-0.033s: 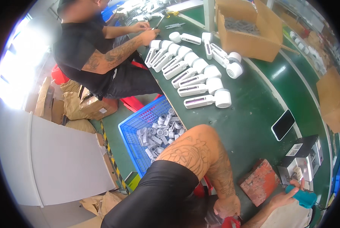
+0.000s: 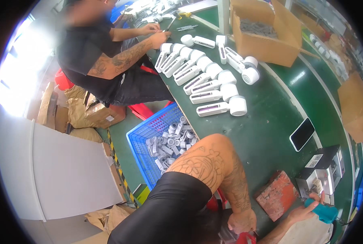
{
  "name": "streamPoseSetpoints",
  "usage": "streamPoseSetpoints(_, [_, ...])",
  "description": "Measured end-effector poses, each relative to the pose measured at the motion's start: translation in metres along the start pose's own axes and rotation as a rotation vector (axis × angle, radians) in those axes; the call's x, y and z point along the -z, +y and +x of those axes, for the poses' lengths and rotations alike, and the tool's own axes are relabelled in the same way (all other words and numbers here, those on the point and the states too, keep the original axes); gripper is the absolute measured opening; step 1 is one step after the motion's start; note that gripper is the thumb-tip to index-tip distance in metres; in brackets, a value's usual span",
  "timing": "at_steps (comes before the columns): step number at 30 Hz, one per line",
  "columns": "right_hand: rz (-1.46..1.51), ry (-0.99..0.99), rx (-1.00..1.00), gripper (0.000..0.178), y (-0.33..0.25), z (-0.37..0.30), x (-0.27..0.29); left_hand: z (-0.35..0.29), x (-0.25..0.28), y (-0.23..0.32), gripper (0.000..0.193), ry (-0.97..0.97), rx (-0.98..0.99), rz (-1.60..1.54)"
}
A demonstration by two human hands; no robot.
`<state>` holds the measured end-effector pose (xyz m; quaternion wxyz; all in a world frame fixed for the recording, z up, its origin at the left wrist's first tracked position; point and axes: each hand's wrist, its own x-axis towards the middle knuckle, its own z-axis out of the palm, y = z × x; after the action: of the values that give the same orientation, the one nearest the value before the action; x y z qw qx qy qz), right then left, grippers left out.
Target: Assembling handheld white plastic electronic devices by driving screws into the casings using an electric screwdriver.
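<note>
My left arm bends out over the table edge, elbow high. My left hand (image 2: 242, 221) hangs low at the bottom of the view, fingers curled down beside a red object (image 2: 246, 238) that is mostly cut off. Whether it grips the red object is hidden. My right hand (image 2: 307, 209) holds a teal tool (image 2: 323, 213) just below a small grey and black machine (image 2: 325, 168) on the green table (image 2: 270, 126). A reddish-brown block (image 2: 277, 195) lies on the table between my hands.
Several white handheld devices (image 2: 214, 91) lie in a row on the table, and a dark phone (image 2: 302, 134) lies right of them. A co-worker's hand (image 2: 161, 38) works at the far end. An open cardboard box (image 2: 266, 34) stands behind. A blue crate (image 2: 149, 138) of grey parts sits on the floor.
</note>
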<state>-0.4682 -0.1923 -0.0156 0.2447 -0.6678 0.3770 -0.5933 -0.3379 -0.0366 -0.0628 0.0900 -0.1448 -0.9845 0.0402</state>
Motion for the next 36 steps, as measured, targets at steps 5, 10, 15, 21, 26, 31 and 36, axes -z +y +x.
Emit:
streamPoseSetpoints(5, [0.020,0.020,-0.024,0.046,-0.008,-0.001,-0.005,0.001,-0.003,0.001,0.043,-0.025,0.007,-0.001])
streamPoseSetpoints(10, [-0.007,0.009,0.001,0.049,-0.002,-0.001,0.000,0.002,0.001,0.000,0.043,-0.080,-0.005,-0.021])
streamPoseSetpoints(15, [-0.001,0.004,-0.023,0.049,-0.005,-0.002,-0.003,0.008,-0.015,-0.001,0.043,-0.181,-0.074,0.124])
streamPoseSetpoints(21, [-0.027,0.017,0.028,0.051,-0.005,0.000,-0.002,0.001,-0.004,0.003,0.037,-0.094,-0.069,0.344])
streamPoseSetpoints(26, [0.006,0.000,-0.033,0.049,0.004,-0.003,-0.004,0.000,-0.018,0.005,0.034,-0.061,-0.039,0.302])
streamPoseSetpoints(31, [0.008,0.043,-0.017,0.051,-0.007,0.000,0.004,0.010,-0.027,-0.001,0.033,-0.051,-0.164,1.125])
streamPoseSetpoints(36, [0.056,0.020,-0.040,0.044,0.004,-0.003,-0.005,0.020,-0.082,0.004,0.051,0.576,0.097,0.730])
